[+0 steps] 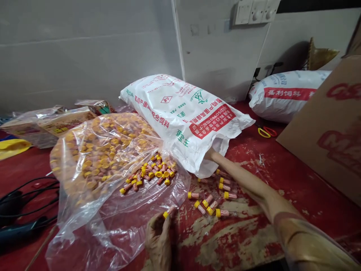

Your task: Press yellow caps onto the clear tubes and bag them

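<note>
Near the bottom middle, my left hand pinches a small clear tube with a yellow cap and red-and-white contents. My right forearm reaches into the mouth of a white woven sack with red and green print; the hand itself is hidden inside. Several more capped tubes lie loose on the red table between my two arms. To the left, a large clear plastic bag is filled with many such tubes, and a heap of tubes lies at its open end.
A cardboard box stands at the right, with yellow-and-red-handled scissors beside it. Behind lies another stuffed white sack. Wrapped packages sit at the back left, and black cables at the left edge. A wall closes off the back.
</note>
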### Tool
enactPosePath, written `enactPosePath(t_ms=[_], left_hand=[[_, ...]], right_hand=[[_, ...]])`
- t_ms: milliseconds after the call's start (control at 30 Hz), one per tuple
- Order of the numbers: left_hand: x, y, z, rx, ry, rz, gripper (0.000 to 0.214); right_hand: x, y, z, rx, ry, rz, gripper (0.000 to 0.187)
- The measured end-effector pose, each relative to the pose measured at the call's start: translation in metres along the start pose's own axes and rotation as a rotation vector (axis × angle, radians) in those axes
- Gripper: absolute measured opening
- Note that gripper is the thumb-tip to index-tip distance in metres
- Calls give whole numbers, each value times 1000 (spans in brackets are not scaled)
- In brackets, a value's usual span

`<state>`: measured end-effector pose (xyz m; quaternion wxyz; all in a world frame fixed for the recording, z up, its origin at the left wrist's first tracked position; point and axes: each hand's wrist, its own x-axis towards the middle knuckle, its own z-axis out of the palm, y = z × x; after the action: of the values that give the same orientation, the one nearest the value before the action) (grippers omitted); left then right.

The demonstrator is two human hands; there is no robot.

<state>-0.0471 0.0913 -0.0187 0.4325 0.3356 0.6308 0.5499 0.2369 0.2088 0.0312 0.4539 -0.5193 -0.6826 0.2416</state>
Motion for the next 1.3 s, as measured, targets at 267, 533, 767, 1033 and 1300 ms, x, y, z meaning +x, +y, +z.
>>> enactPosePath(t_ms=[267, 533, 767, 1033, 1300], left_hand=[[1, 9, -4, 5, 65, -31, 49], [-86, 39, 43, -290, -352, -136, 36], [-111, 23, 47, -297, -382, -110, 30], [-125, 6, 40, -275, -518, -85, 26], [-139, -4, 36, -43, -777, 12, 34]], right_hand=[[-99, 0, -126, -14, 428, 298, 22], [-166, -47, -64, 725, 310, 460, 43], [-189, -87, -1, 522, -15, 477, 29], [-203, -94, 14, 114, -160, 212, 21], [-221, -94, 1, -305, -321, 187, 26]])
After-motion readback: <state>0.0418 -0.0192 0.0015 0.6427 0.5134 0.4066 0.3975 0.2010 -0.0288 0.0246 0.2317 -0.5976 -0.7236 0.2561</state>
